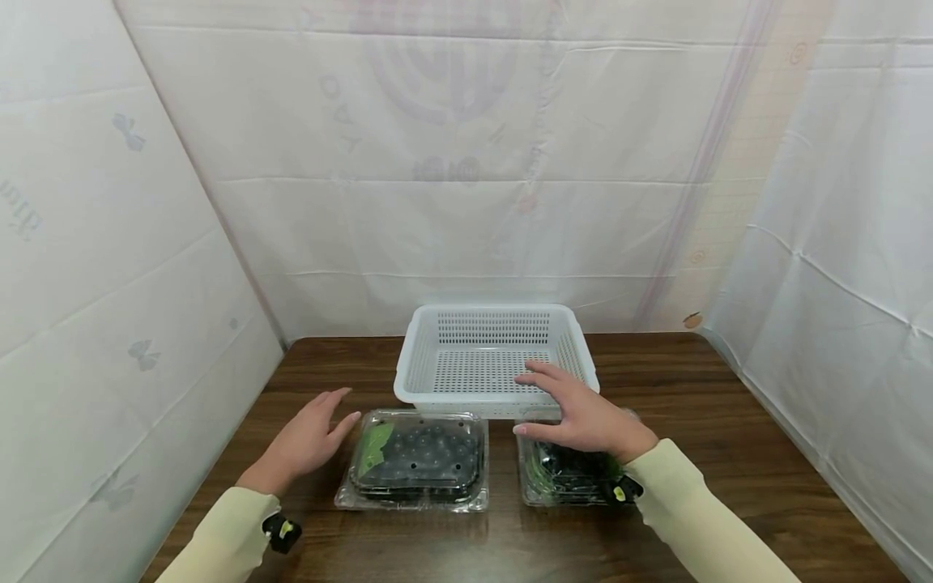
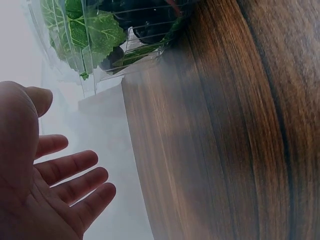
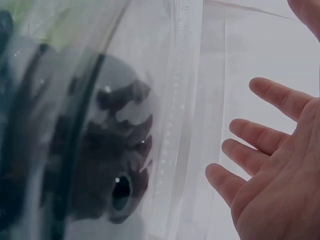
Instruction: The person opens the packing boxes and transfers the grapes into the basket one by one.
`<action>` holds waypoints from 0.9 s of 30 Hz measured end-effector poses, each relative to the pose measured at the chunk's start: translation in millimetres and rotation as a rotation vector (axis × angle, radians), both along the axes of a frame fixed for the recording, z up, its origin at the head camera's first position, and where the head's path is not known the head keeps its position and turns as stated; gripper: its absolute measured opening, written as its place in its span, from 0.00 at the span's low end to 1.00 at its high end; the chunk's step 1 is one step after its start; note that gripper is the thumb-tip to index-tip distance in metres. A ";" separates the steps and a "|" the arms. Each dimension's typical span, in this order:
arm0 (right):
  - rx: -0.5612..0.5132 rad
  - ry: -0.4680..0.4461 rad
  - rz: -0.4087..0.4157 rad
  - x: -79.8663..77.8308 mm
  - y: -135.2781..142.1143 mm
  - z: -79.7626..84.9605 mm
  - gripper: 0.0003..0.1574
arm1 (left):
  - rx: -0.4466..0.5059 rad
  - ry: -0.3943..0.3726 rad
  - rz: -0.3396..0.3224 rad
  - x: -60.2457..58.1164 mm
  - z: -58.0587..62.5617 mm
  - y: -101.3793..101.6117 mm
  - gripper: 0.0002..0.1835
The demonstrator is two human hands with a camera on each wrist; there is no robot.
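A clear plastic clamshell box (image 1: 415, 461) of dark round fruit with a green leaf lies in front of the basket, left of centre. My left hand (image 1: 309, 437) is just left of it, fingers spread and holding nothing. In the left wrist view, the palm (image 2: 30, 200) faces a box with leaves (image 2: 97, 42) showing through its side. A second clear box (image 1: 543, 478) of dark fruit and greens sits to the right, partly hidden by my right hand (image 1: 583, 413). That hand hovers over it with fingers apart; in the right wrist view the fingers (image 3: 285, 100) stand off the clear plastic.
Right behind the boxes stands a white perforated plastic basket (image 1: 496, 397) with nothing visible inside. All of it rests on a dark wooden table (image 1: 350, 551). White patterned sheeting (image 1: 437, 227) hangs at the back and both sides.
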State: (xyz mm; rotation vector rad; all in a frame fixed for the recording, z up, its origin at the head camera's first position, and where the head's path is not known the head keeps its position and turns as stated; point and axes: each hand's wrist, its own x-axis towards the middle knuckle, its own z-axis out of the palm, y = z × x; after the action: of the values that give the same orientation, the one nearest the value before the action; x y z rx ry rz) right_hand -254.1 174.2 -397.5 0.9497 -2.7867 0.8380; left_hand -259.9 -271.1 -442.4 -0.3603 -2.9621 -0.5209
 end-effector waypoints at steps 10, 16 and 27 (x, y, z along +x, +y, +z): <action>0.006 -0.022 0.033 4.1 -8.4 0.4 0.47 | 0.009 0.026 -0.032 2.8 -3.6 0.1 0.29; 0.015 -0.041 0.051 5.3 -13.1 -1.6 0.47 | 0.008 -0.009 -0.030 5.4 -4.6 -0.1 0.29; 0.016 -0.094 0.069 9.2 -25.4 -1.8 0.46 | 0.155 -0.094 -0.029 10.4 -7.0 -1.4 0.26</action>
State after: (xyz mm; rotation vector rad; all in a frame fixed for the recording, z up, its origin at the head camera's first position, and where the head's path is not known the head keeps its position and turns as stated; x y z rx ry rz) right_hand -244.9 148.8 -399.3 1.0416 -2.8583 0.8939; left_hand -249.5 -272.5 -449.4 -0.3732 -2.9830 -0.7864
